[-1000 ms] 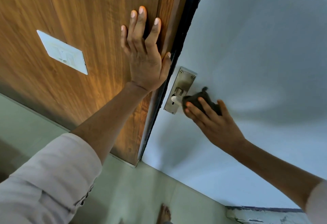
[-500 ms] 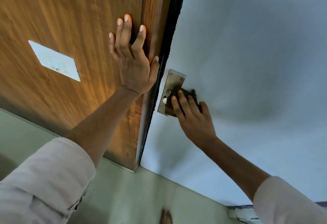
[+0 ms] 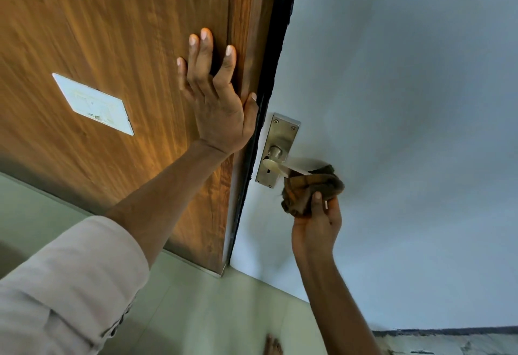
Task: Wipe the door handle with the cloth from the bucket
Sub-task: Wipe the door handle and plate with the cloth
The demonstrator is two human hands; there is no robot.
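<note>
Door handle — one lever on one metal plate screwed to the pale door, close to its black edge. The lever's free end disappears into the cloth, one bunched brown rag. The right hand comes up from below, fingers clamped around the rag with the thumb pressing on its front, so the wad wraps the tip of the lever; likely mid-wipe, working along the bar from underneath. The left hand lies flat on the wooden panel beside the door edge, fingers spread apart and holding nothing, thumb hooked at the corner near the black strip — probably bracing so the body stays steady while the other hand rubs. Count: two hands, one cloth, one handle, one plate, one white switch plate on the wood, one bare foot on the tiled floor. No bucket in sight. Back of the lever and the plate may still need a pass.
</note>
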